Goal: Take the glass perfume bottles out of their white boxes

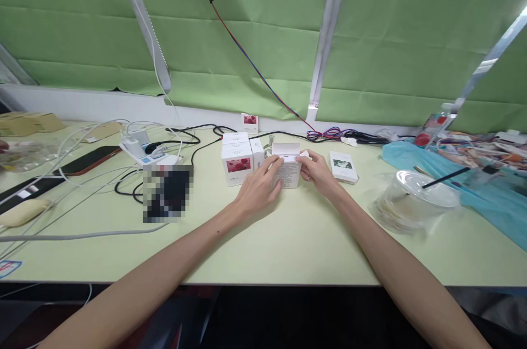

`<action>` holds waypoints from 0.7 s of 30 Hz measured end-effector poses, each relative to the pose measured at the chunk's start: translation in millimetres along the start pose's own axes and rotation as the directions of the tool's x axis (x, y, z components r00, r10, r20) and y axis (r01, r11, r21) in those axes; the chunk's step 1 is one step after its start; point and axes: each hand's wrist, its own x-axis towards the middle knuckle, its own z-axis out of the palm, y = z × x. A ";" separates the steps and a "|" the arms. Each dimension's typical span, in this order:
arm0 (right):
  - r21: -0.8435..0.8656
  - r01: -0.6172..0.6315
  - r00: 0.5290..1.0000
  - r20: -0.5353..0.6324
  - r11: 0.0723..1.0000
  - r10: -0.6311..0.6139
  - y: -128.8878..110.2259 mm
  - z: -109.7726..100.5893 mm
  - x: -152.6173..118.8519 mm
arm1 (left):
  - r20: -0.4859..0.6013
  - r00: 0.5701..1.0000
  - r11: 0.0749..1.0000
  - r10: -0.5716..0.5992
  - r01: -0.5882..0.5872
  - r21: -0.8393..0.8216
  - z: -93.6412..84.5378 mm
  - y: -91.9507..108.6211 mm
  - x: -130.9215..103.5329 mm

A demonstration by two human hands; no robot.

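A small white box [289, 178] with printed text on its front stands upright on the table, its top flap raised at the back. My left hand [258, 184] grips it at the left side, fingertips on the top edge. My right hand [317, 169] holds the right side, with the fingers bent round the upper corner. Just left of it stand several white boxes [237, 178] in a group, the front one with a red flower picture. Another white box [343, 167] with a green and white picture lies flat to the right.
A power strip [150, 155] with tangled cables lies at the left, near a phone [88, 161]. At the right are a lidded plastic cup [411, 203] with a black straw, a blue bag [473, 190] and a bottle [434, 125].
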 end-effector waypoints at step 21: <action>0.024 -0.009 1.000 -0.014 1.000 0.009 -2.4 2.0 -3.2 | 0.023 0.998 0.999 -0.052 0.052 -0.004 1.7 9.2 -1.5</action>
